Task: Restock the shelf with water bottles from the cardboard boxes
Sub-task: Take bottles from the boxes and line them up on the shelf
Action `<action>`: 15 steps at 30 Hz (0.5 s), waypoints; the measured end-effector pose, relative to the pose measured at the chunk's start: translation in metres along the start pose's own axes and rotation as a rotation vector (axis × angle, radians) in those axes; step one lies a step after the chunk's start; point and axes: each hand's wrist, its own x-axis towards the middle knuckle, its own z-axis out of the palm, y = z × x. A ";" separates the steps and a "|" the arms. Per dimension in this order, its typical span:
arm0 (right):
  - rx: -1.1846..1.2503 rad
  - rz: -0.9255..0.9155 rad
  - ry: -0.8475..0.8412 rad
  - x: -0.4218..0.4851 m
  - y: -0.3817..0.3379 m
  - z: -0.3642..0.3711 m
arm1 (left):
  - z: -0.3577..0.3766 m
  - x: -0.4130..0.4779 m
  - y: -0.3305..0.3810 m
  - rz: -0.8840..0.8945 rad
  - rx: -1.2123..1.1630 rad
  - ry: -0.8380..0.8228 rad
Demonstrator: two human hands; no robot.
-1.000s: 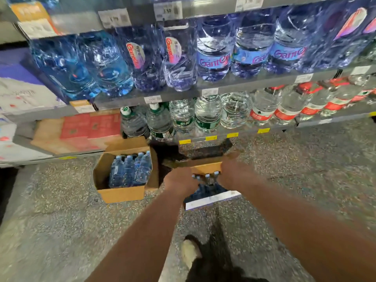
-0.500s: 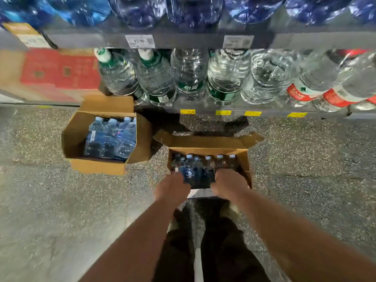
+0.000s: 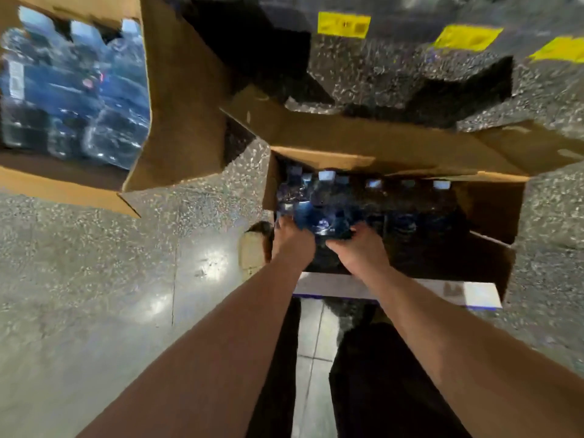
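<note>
Head view, box: I see the cardboard box (image 3: pixel 347 143) standing on the floor (image 3: pixel 94 263) with its flaps spread.
Bottles: the water bottle pack (image 3: pixel 319 213) sits inside that box, at its left end.
Left hand (image 3: pixel 292 238): fingers curled on the pack's left edge.
Right hand (image 3: pixel 360 248): clamped on the pack's near right corner.
Second box (image 3: pixel 177 121): just left of the first, with blurred bottles inside.

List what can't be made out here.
Head view:
- Shelf: cut off by the top edge; only yellow tags show.
- Left box: contents blurred, cut by the left edge.
- Left hand, right hand: fingertips buried among bottles in the near box; grip unclear.
</note>
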 end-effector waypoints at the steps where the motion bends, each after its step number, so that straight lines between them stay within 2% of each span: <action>1: 0.027 0.030 -0.023 0.010 0.004 0.008 | 0.004 0.009 -0.002 -0.023 -0.054 -0.015; 6: 0.185 0.141 -0.075 0.041 0.025 0.042 | 0.014 0.039 -0.011 -0.117 -0.189 -0.011; 15: 0.119 0.158 0.032 0.052 0.025 0.044 | 0.024 0.047 0.011 -0.285 -0.297 0.094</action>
